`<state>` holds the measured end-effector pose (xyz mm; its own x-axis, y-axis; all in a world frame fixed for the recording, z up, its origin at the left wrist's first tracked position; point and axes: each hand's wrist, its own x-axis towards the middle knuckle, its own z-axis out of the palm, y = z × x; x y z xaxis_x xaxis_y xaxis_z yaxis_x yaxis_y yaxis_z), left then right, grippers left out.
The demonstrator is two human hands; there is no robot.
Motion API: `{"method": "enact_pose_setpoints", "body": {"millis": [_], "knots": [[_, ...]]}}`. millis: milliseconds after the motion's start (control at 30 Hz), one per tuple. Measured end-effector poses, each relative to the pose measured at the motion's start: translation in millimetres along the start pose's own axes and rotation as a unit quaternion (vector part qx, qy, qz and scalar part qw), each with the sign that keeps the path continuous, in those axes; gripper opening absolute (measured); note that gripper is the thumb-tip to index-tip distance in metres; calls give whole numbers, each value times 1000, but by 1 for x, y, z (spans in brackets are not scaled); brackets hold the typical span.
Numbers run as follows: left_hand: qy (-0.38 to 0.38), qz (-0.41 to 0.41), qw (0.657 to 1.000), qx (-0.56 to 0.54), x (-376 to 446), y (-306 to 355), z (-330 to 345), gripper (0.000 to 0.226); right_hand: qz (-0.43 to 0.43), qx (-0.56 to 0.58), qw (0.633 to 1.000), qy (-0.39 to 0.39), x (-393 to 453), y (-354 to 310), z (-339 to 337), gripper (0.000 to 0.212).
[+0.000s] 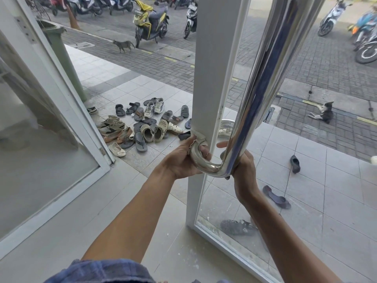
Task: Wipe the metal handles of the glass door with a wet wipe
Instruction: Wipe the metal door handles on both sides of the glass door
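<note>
A polished metal handle (263,78) runs down the white-framed glass door (212,68) and bends at its foot into the frame. My left hand (183,158) grips that lower bend with a pale wet wipe (199,139) wrapped round the bar next to the frame. My right hand (241,166) curls round the upright bar just above the bend, thumb pointing left. A second handle (226,123) shows through the glass on the door's far side.
The other door leaf (51,111) stands open at the left. A heap of sandals and shoes (142,123) lies on the tiled porch outside, with loose shoes (294,163) at the right. Parked scooters (151,21) and two cats (123,45) occupy the paved street.
</note>
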<state>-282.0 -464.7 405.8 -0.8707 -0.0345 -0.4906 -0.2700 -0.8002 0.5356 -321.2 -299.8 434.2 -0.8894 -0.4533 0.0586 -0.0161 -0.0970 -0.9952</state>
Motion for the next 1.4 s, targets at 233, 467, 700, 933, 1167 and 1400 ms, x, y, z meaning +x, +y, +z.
{"method": "enact_pose_setpoints", "body": {"millis": [233, 467, 700, 933, 1167, 1400], "knots": [[100, 44, 856, 505, -17, 35, 21, 31, 2, -3, 1000, 2, 2, 6, 1, 33], [176, 96, 791, 578, -4, 22, 26, 23, -5, -13, 1000, 19, 5, 10, 4, 34], [-5, 8, 995, 104, -7, 7, 2, 33, 4, -7, 999, 41, 1, 9, 6, 31], [42, 69, 989, 121, -14, -13, 13, 37, 12, -25, 999, -25, 4, 7, -2, 30], [194, 131, 942, 241, -27, -42, 28, 18, 40, -35, 997, -60, 4, 9, -9, 43], [203, 131, 938, 250, -33, -73, 46, 21, 81, -58, 992, -80, 1, 17, -20, 22]]}}
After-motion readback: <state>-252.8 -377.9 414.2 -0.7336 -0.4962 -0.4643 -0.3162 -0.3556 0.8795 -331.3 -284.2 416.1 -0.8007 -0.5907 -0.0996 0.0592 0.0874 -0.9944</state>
